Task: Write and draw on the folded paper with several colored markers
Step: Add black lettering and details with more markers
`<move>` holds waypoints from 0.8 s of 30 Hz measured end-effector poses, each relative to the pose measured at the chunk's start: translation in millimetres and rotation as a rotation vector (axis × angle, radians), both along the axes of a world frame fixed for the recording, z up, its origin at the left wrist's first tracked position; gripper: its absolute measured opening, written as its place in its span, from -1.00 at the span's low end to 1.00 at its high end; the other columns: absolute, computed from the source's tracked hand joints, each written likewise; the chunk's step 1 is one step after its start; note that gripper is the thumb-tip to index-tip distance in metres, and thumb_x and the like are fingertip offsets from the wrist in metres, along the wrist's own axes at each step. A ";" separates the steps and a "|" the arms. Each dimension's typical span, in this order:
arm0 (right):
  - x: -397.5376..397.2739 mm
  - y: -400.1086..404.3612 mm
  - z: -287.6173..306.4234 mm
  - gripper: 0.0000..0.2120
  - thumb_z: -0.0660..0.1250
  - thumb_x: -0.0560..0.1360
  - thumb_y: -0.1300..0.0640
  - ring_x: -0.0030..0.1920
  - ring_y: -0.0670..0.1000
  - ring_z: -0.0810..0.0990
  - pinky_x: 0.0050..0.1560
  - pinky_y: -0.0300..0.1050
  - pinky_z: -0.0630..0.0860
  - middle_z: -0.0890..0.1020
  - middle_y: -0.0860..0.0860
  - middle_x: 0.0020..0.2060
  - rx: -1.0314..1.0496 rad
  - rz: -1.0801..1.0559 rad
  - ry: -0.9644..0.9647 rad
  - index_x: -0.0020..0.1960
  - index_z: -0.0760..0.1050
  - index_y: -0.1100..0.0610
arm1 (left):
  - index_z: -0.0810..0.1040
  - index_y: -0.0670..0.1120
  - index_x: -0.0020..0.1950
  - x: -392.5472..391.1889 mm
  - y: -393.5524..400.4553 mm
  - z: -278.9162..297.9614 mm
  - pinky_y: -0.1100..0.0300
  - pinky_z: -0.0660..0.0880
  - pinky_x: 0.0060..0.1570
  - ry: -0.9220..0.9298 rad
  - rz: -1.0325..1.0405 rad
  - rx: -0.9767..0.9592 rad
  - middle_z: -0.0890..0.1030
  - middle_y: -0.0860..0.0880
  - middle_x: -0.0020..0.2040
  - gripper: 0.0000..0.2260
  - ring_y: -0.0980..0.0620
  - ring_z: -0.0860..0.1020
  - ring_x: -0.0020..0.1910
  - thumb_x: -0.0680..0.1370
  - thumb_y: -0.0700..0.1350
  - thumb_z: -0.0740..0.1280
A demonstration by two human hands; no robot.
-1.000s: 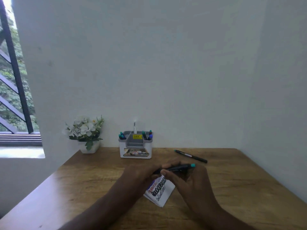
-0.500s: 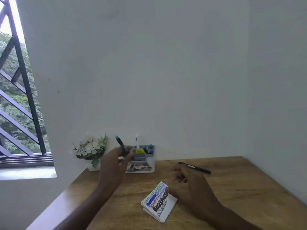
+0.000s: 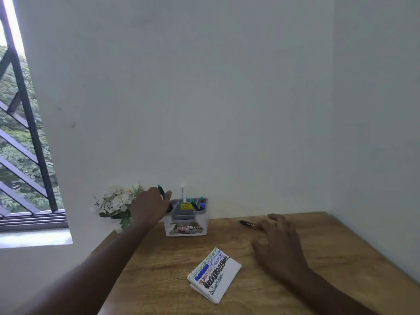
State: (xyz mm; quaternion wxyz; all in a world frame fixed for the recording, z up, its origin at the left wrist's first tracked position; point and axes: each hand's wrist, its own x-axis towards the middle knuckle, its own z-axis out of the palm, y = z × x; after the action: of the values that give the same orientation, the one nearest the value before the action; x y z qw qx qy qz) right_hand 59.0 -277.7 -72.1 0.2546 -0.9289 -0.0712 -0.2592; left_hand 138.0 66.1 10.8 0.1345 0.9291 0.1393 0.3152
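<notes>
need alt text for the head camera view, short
A person's left hand holds a teal-capped marker at a white pen holder on a wooden desk, while the right hand reaches a black pen lying to its right. A folded paper with coloured scribbles lies nearer; white flowers stand by a window.

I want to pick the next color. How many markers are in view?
At least 5: a teal-capped marker held by the left hand at the holder, three standing in its right compartments, and a black marker by the right hand. Others may be hidden.
</notes>
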 end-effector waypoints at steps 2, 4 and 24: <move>1.1 1.1 -2.0 -0.56 0.30 0.54 -0.22 0.57 0.11 0.23 0.52 0.08 0.29 0.25 0.07 0.58 -0.110 -0.046 0.128 0.39 0.46 -0.16 | 0.64 -0.07 0.12 -6.6 5.9 -2.8 0.07 0.55 -0.09 -0.028 -0.017 -0.004 0.70 -0.05 0.01 -0.54 -0.09 0.64 -0.02 0.63 0.29 0.19; 2.0 2.1 -4.3 -0.54 0.22 0.58 -0.22 0.59 0.14 0.20 0.53 0.10 0.26 0.20 0.10 0.61 -0.161 -0.045 0.193 0.43 0.42 -0.12 | 0.60 -0.06 0.32 -14.8 10.8 -4.2 0.00 0.56 0.04 -0.053 -0.053 -0.026 0.70 -0.01 0.18 -0.50 -0.09 0.63 0.17 0.64 0.29 0.19; 11.4 10.0 -9.7 -0.75 0.18 0.63 0.24 0.09 0.12 0.56 0.01 -0.03 0.47 0.62 0.10 0.08 -0.164 0.112 0.114 0.19 0.58 0.10 | 0.54 0.12 0.23 -122.8 -69.4 -77.6 0.40 0.36 0.01 -0.128 -0.751 0.120 0.53 0.21 0.12 -0.78 0.27 0.44 0.07 0.61 0.12 0.35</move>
State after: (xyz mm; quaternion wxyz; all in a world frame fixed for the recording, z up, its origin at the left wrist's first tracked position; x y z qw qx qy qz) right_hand 70.4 -267.7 -81.8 0.1953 -0.9545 -0.1295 -0.1846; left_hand 15.2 -3.3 -66.8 0.1945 0.9000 -0.2380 0.3091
